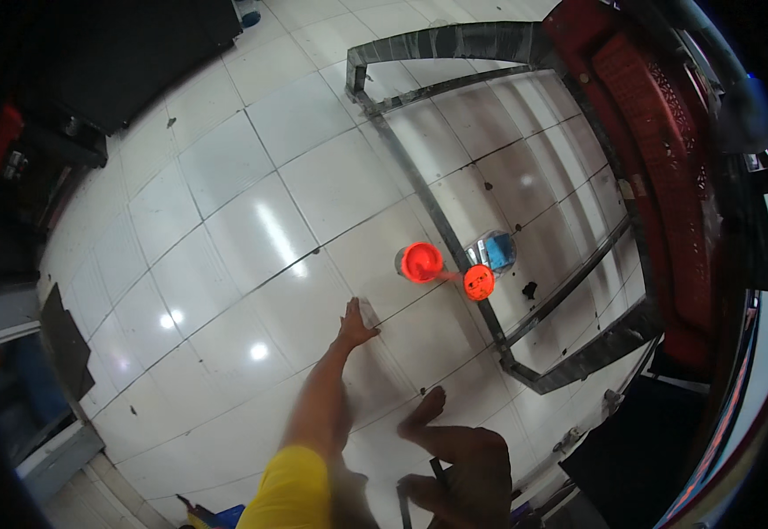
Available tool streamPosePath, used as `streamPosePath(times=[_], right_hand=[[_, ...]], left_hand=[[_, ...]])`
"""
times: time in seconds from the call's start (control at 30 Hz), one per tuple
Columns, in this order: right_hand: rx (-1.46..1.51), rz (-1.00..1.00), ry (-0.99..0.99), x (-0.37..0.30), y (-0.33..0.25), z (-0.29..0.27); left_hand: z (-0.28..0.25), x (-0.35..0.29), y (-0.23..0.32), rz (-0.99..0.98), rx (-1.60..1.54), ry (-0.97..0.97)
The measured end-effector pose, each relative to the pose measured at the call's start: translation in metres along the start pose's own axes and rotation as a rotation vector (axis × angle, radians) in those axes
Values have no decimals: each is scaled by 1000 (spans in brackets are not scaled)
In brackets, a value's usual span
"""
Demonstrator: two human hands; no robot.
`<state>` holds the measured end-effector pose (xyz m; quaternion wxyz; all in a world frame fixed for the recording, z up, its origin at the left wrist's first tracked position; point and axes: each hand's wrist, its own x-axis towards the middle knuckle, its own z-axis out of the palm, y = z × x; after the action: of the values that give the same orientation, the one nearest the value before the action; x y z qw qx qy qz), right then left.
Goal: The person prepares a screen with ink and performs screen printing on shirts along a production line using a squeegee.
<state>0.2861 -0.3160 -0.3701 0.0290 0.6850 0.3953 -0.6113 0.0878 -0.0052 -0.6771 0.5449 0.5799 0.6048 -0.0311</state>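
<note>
My left hand (356, 327), below a yellow sleeve, reaches down low over the tiled floor. A pale, flat, see-through-looking piece (369, 312) shows between its fingers and thumb; its kind is not clear. Ahead and to the right stands a tub of bright orange paint (422, 263). Its orange-smeared round lid (479, 282) lies beside it, against a black metal frame (419, 185), and an orange streak runs between tub and lid. A clear container with a blue label (497, 251) is just behind the lid. My right hand is not in view.
The black frame lies on white floor tiles (225, 264) and reaches to a red patterned panel (648, 115) on the right. Dark spots mark the floor inside it. A bent leg with a bare foot (428, 408) is at the lower middle. A dark cabinet (137, 62) stands far left.
</note>
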Motion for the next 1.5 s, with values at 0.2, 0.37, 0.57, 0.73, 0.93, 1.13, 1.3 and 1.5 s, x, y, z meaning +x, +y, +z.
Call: streamPosePath(times=[0.2,0.37,0.57,0.73,0.93,1.13,1.3,1.5], right_hand=[[-48,-85,-17,-23,-32,40],[-56,-82,42,-72,-63,46],[124,-264,234,-155,-117,15],[29,-257,399,-195,-115,-22],[113,-291,343,-246,-114,-64],[309,-663,420,-368,-181,-135],[632,-1033,709,-433,-180,-160],[759,-1066,758,-478,-148,-187]], left_hand=[[-122,-153,37,57,-1705,-389],[-213,-289,131,321,-1933,-527],[-202,-357,71,-153,-1130,-179],[-220,-436,113,-178,-1611,-58],[-253,-543,312,371,-1891,-322],[-209,-632,425,683,-1764,-421],[-136,-696,486,690,-1667,-672],[-44,-723,506,559,-1537,-890]])
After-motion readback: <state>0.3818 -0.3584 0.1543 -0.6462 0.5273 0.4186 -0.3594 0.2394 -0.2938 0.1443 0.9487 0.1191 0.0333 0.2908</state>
